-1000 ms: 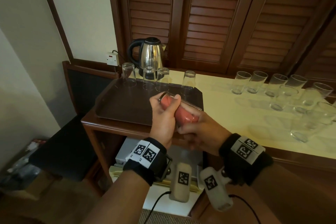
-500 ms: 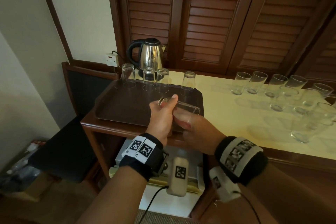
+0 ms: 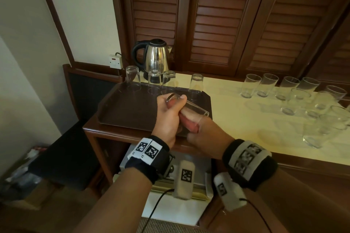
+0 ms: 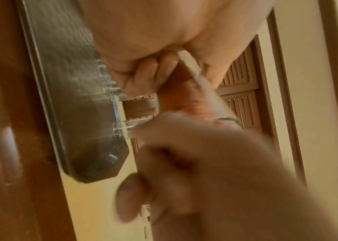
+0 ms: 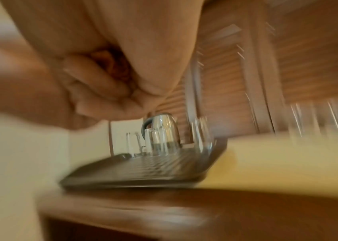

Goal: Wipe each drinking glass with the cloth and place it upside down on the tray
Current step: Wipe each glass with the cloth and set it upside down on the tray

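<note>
I log: dark louvred wooden doors (image 3: pixel 236 19); cream countertop (image 3: pixel 236 119) with upright clear glasses (image 3: pixel 252 86); dark brown tray (image 3: pixel 132 108) bearing four inverted glasses (image 3: pixel 196 86); steel kettle (image 3: pixel 156 58). My left hand (image 3: pixel 167 119) grips the clear drinking glass (image 3: pixel 191 107) above the tray's near right corner; my right hand (image 3: pixel 207 132) grips the pinkish cloth (image 3: pixel 190 124) inside it.

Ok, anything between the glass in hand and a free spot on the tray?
Nothing visible. The held glass is above the tray, whose near part is bare; the four upturned glasses stand along its far edge.
</note>
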### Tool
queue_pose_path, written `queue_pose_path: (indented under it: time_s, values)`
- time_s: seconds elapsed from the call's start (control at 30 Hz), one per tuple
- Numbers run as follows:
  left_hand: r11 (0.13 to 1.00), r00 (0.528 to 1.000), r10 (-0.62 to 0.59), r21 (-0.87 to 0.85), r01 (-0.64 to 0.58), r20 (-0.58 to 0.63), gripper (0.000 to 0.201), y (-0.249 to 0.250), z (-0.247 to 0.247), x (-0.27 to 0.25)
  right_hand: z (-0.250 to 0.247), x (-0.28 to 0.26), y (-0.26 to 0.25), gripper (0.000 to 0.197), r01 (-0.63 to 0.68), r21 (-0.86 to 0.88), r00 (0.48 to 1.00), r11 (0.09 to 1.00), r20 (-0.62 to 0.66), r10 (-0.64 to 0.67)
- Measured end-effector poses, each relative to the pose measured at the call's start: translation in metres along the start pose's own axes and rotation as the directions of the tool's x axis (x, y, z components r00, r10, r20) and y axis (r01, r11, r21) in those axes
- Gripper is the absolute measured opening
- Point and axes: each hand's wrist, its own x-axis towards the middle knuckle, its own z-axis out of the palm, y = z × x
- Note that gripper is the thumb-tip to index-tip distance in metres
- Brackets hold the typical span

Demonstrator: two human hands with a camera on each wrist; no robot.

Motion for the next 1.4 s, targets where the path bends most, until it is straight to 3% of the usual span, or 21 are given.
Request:
queue_pose_path:
  time_s: [0.1,0.2,0.27,0.3,0.4,0.47,0.53,0.6,0.63,0.7,0.8,0.83,0.9,0.97,1.0,1.07,1.13,1.17,1.27,1.33,1.4]
  values:
    - [0.999,0.999,0.042,0.003,-0.042,0.03,0.033,0.001,0.0,-0.001,-0.007,-0.003,-0.005,0.078,-0.088,0.441,0.996,0.893,0.049,0.074]
    - [0.993,0.999,-0.035,0.118,0.032,0.025,0.039,0.006,0.001,0.003,-0.007,0.0,0.006,0.081,0.014,-0.044,1.0,0.999,0.011,-0.013]
    - [0.994,0.998,-0.065,0.084,0.064,0.009,0.038,0.005,0.001,0.003,-0.001,0.001,0.005,0.082,0.041,-0.337,0.999,0.941,0.012,-0.039]
    - [0.997,0.998,-0.055,0.059,0.055,0.011,0.035,0.004,0.001,0.002,0.0,0.001,0.006,0.081,0.024,-0.301,1.0,0.953,0.021,-0.018]
    - [1.0,0.998,0.016,0.021,-0.017,0.059,0.032,0.001,-0.001,-0.002,-0.007,-0.002,0.002,0.075,-0.129,0.31,0.991,0.942,0.071,0.112]
    - [0.999,0.997,0.013,0.04,-0.016,0.081,0.034,0.002,-0.003,-0.002,-0.011,-0.003,0.001,0.077,-0.147,0.405,0.989,0.903,0.088,0.121]
    - [0.991,0.998,-0.033,0.13,0.025,0.058,0.04,0.005,-0.004,-0.001,-0.01,0.001,0.004,0.077,-0.023,0.006,1.0,1.0,0.02,0.023]
    - [0.986,0.998,-0.057,0.157,0.052,0.023,0.039,0.007,-0.003,0.0,-0.003,0.003,0.004,0.081,0.059,-0.433,0.998,0.9,0.02,-0.056]
    - [0.991,0.998,-0.056,0.119,0.055,0.009,0.036,0.007,-0.002,0.0,0.0,0.003,0.005,0.082,0.07,-0.436,0.998,0.897,0.026,-0.066]
    - [1.0,1.0,-0.014,0.013,0.015,-0.007,0.033,0.005,0.001,-0.002,0.0,0.005,0.004,0.082,0.036,-0.079,0.999,0.996,0.031,-0.034]
    - [0.999,0.999,0.048,-0.025,-0.048,0.018,0.039,0.004,0.002,-0.006,-0.009,-0.002,-0.001,0.079,-0.136,0.442,0.99,0.887,0.1,0.102]
    - [0.999,0.999,0.037,0.015,-0.037,0.031,0.041,0.006,0.001,-0.006,-0.012,-0.002,-0.002,0.078,-0.124,0.399,0.991,0.908,0.086,0.098]
    - [0.991,1.0,-0.022,0.135,0.02,0.015,0.045,0.008,-0.001,-0.002,-0.013,0.0,0.001,0.079,0.003,-0.036,1.0,0.999,0.026,-0.002]
    - [0.99,0.999,-0.046,0.132,0.049,-0.024,0.042,0.009,-0.001,-0.001,-0.009,0.002,-0.001,0.08,0.062,-0.419,0.998,0.906,0.033,-0.054]
    - [0.996,0.998,-0.041,0.081,0.044,-0.037,0.039,0.008,0.001,-0.002,-0.006,0.002,0.001,0.08,0.059,-0.382,0.998,0.922,0.043,-0.046]
    - [1.0,0.999,0.003,-0.027,-0.004,-0.04,0.034,0.003,0.002,-0.005,-0.003,-0.001,-0.002,0.082,-0.027,0.042,0.995,0.999,0.098,0.023]
    - [0.997,0.999,0.052,-0.048,-0.052,-0.016,0.033,-0.001,0.002,-0.007,-0.007,-0.005,-0.004,0.076,-0.182,0.452,0.979,0.873,0.166,0.119]
    - [0.998,0.998,0.059,-0.026,-0.059,0.001,0.033,-0.002,0.001,-0.007,-0.01,-0.007,-0.005,0.072,-0.204,0.485,0.976,0.85,0.164,0.141]
    - [0.995,1.0,-0.015,0.098,0.015,0.002,0.036,-0.001,-0.003,-0.005,-0.009,-0.006,-0.001,0.069,0.016,-0.093,0.999,0.996,0.045,-0.012]
    - [0.995,0.998,-0.061,0.076,0.062,-0.02,0.037,0.001,-0.001,-0.006,-0.004,-0.006,0.001,0.065,0.169,-0.453,0.986,0.875,0.071,-0.154]
    - [0.999,0.999,-0.046,-0.022,0.045,-0.029,0.033,-0.001,0.001,-0.008,0.0,-0.004,0.002,0.064,0.172,-0.268,0.985,0.948,0.066,-0.16]
